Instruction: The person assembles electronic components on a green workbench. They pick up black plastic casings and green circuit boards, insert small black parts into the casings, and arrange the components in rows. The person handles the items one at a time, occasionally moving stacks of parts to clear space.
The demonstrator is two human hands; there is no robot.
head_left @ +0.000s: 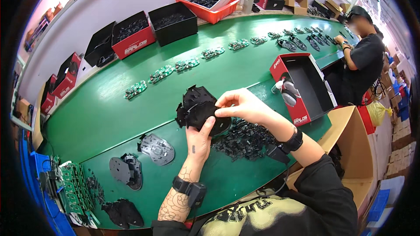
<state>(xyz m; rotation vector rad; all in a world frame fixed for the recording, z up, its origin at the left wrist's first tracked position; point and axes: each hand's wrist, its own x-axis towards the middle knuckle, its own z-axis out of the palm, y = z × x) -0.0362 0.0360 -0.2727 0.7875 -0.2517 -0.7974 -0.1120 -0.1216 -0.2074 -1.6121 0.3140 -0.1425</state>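
Note:
My left hand (199,142) grips several black plastic mouse shells (197,102) stacked together above the table, its thumb across their near side. Thumb and forefinger of my right hand (245,107) are pinched together at the right edge of these shells; whatever lies between the fingertips is too small to make out. Below my right wrist spreads a pile of small black plastic pieces (245,142). To the left of my left hand lie a grey mouse base (157,149) and a darker pair of mouse shell parts (127,170).
Green circuit boards (187,64) form a row across the green table (109,133). Boxes of black parts (173,24) line the back. An open red-and-black box (302,89) stands right, a board stack (74,188) left. A co-worker (365,57) sits far right.

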